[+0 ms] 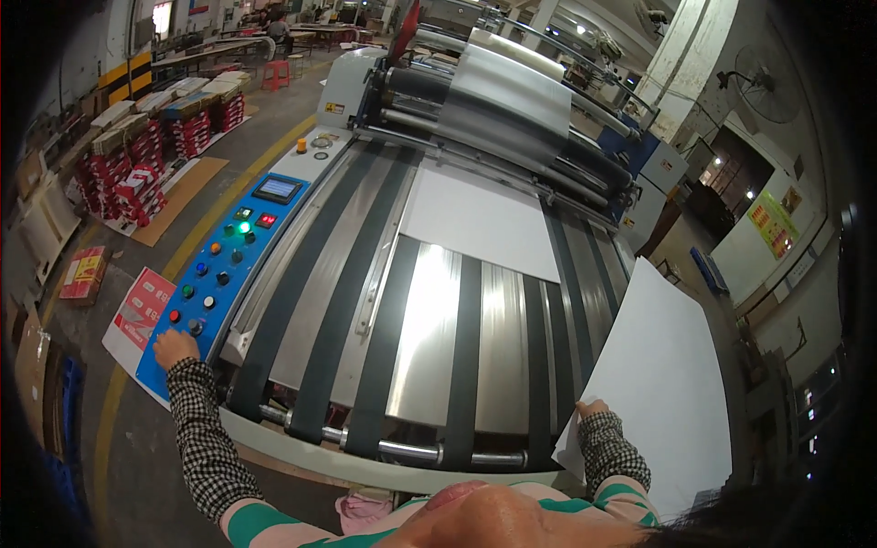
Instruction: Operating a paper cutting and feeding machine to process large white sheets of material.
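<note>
My left hand (pixel 175 349) rests at the near end of a blue control panel (pixel 239 267), fingers curled beside the lowest knobs. Whatever lies under those fingers is hidden. At the right, my right hand (pixel 592 408) is closed on the left edge of a large white paper sheet (pixel 671 356), close to its lower corner. Ahead of me is a machine bed with dark green conveyor belts (pixel 370 393) over shiny metal plates. Another white sheet (pixel 480 215) lies on the belts, its far edge by the rollers.
A film-covered roller (pixel 502 100) spans the machine's far end. Left of the panel are a red-and-white printed sheet (pixel 139 310), a red-and-yellow bundle (pixel 84 274) and red-and-white stacks (pixel 137 160) on the floor. A metal roller (pixel 411 452) lines the near edge. A wall fan (pixel 756 84) hangs right.
</note>
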`<control>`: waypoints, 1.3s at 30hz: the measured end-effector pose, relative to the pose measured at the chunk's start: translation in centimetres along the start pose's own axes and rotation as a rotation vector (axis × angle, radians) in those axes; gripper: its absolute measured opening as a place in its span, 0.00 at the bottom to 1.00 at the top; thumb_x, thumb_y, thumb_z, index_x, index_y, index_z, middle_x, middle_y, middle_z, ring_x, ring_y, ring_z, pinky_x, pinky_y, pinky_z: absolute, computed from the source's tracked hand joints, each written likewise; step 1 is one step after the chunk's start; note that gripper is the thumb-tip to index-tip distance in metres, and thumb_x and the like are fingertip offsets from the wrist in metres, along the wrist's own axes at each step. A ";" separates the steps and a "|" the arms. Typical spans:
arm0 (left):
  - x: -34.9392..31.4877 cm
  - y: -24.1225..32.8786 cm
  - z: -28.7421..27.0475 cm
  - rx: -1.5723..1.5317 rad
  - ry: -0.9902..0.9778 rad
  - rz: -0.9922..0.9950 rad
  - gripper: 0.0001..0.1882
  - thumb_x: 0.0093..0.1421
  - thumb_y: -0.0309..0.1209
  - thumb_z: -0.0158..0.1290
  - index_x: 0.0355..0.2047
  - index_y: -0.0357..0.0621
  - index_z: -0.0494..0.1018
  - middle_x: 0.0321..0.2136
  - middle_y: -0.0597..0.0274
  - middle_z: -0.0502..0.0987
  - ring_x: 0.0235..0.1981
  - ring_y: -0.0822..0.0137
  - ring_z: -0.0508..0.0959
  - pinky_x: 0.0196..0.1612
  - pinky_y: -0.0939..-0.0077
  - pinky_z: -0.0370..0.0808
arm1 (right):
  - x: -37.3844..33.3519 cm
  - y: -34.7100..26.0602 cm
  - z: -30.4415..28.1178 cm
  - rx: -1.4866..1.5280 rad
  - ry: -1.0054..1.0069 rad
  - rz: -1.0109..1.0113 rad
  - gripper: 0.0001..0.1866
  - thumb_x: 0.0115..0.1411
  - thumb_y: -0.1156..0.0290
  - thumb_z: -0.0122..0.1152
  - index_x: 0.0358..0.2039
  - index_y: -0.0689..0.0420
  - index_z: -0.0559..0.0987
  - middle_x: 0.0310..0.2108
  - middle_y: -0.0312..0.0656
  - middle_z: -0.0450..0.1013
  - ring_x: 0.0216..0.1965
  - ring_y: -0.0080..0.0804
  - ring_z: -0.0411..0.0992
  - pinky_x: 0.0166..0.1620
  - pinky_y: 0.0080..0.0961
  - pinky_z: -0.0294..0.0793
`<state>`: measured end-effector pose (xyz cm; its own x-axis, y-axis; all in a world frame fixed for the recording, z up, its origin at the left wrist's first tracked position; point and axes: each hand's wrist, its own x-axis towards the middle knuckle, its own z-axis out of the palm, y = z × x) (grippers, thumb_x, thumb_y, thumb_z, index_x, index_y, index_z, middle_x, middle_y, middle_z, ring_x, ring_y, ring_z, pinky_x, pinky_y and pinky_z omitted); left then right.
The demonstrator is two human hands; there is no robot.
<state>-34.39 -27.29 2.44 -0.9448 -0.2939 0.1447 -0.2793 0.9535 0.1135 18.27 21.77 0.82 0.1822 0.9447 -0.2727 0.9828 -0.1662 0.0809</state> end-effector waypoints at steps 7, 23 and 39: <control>1.7 2.1 2.9 -0.157 0.112 0.414 0.15 0.51 0.38 0.47 0.27 0.36 0.71 0.28 0.48 0.72 0.33 0.53 0.71 0.33 0.61 0.68 | -3.5 4.3 1.2 -0.036 -0.052 0.068 0.21 0.49 0.62 0.54 0.37 0.66 0.71 0.36 0.52 0.70 0.36 0.42 0.69 0.38 0.32 0.70; -4.9 6.4 1.6 -0.859 -0.118 0.675 0.20 0.47 0.37 0.52 0.37 0.36 0.68 0.35 0.47 0.70 0.36 0.52 0.69 0.38 0.62 0.67 | -8.3 0.6 1.9 0.261 0.099 -0.448 0.16 0.42 0.69 0.48 0.28 0.68 0.74 0.39 0.59 0.66 0.39 0.52 0.66 0.45 0.36 0.64; -24.4 9.1 3.0 -1.132 -1.282 0.648 0.17 0.45 0.26 0.47 0.36 0.29 0.68 0.28 0.56 0.73 0.28 0.70 0.71 0.32 0.77 0.68 | -8.7 -13.4 6.2 0.164 0.162 -0.561 0.32 0.52 0.47 0.39 0.55 0.50 0.54 0.58 0.50 0.39 0.60 0.46 0.32 0.56 0.50 0.31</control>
<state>-14.44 -11.23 -3.01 -0.5300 0.8064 -0.2623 -0.1361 0.2244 0.9649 3.76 14.05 -3.88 -0.3598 0.9296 -0.0805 0.9217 0.3406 -0.1857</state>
